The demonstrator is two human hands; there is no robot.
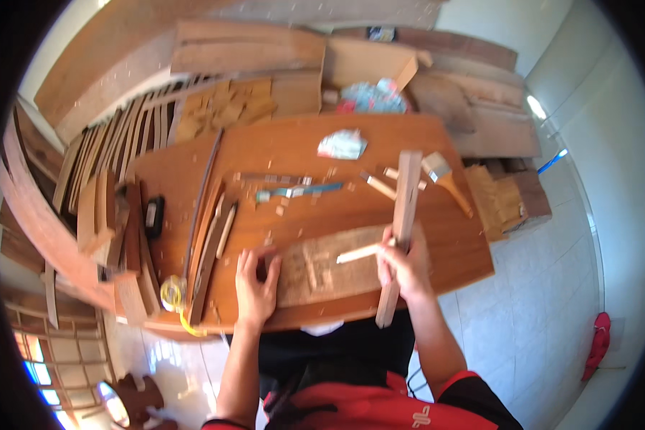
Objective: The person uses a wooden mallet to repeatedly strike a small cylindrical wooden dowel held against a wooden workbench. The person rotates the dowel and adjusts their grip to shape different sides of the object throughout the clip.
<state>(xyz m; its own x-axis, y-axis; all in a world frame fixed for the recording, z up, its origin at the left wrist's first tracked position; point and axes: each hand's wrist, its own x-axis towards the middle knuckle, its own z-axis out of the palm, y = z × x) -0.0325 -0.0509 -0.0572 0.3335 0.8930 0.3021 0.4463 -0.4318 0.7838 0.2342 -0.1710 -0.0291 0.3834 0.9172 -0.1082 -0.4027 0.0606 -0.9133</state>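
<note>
My right hand [407,271] is closed round a long squared wooden bar [406,190], which stands out past both sides of the fist above the table's near right part. From the same fingers a short pale wooden stick [358,254] points left. Beneath it lies a flat, worn wooden board [301,276] with small wood pieces on it. My left hand [255,287] rests at the board's left end, its thumb apart from the fingers; a dark gap shows between them, and I see nothing held there.
On the brown table [301,158] lie a brush [448,183], a chisel [380,186], a teal-handled tool [301,190], a pencil-like stick [227,229], long wooden strips [208,265], a tape measure [173,294] and a crumpled wrapper [342,145]. Stacked planks [247,46] stand behind.
</note>
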